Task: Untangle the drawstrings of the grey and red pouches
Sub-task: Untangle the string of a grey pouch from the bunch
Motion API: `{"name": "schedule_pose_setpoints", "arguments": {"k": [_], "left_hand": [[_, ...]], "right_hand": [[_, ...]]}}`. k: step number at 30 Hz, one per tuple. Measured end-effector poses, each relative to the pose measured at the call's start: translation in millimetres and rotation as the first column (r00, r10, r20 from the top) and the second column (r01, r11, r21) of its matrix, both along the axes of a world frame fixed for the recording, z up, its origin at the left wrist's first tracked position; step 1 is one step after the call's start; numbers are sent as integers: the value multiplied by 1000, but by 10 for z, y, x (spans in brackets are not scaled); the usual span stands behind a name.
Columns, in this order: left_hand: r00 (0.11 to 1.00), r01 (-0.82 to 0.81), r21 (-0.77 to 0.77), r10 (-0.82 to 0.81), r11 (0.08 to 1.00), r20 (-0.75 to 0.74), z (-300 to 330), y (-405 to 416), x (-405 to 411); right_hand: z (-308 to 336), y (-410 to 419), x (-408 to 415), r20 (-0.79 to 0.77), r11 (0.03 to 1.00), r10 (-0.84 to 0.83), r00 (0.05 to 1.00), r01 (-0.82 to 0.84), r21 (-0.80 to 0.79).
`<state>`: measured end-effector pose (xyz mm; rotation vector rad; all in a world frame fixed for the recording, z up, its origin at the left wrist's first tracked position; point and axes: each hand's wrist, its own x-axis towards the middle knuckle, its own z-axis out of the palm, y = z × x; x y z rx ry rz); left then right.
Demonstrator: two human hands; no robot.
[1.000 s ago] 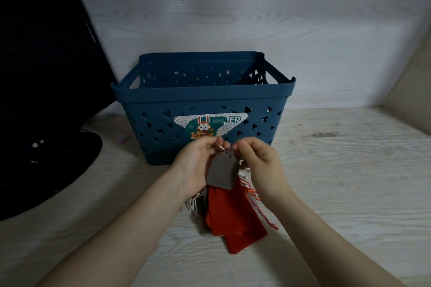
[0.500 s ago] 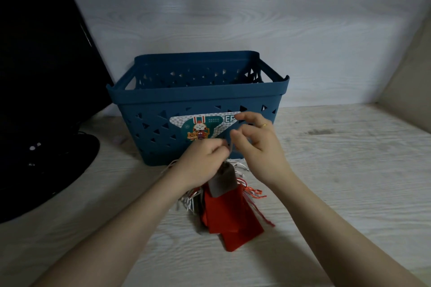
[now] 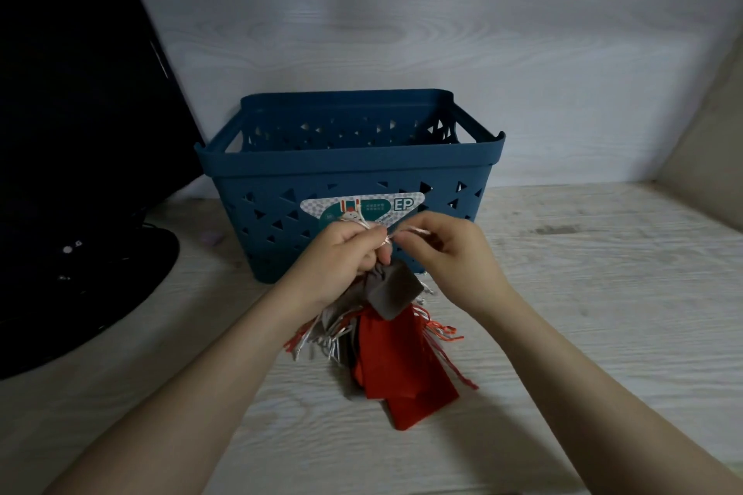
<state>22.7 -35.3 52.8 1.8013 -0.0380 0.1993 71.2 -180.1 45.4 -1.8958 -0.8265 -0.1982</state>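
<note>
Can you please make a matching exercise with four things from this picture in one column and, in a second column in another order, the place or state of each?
Things
1. dark blue plastic basket
2. small grey fabric pouch
3. red fabric pouches
4. pale thin drawstring

Places or states
A. stretched between the left hand and the right hand
B. hanging below the left hand
C. lying on the pale wooden table
D. standing behind both hands

Pairs: 1-D, 2-B, 3-C, 4-A

Basket (image 3: 281,173) sticker (image 3: 386,207) reads, apparently, "EP".
</note>
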Motion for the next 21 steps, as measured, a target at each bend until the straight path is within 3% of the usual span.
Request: {"name": "schedule_pose_setpoints", "arguments": {"k": [7, 13, 16, 19, 21], "left_hand": [[997, -69, -183, 63, 981, -38, -39, -1, 12], [996, -77, -247, 66, 966, -54, -47, 17, -13], [996, -80, -232, 72, 969, -44, -21, 51, -30], [999, 9, -248, -21, 969, -46, 21, 84, -56], [997, 50, -241, -64, 969, -51, 45, 99, -78]], "right_hand": [[-24, 18, -71, 361, 998, -65, 930, 68, 6], [-66, -31, -24, 413, 1000, 10, 911, -5, -13], [-15, -69, -48, 173, 989, 140, 975, -145, 17], [30, -77, -42, -185, 940, 304, 935, -264, 215], [16, -46, -12, -211, 951, 287, 934, -251, 182]]}}
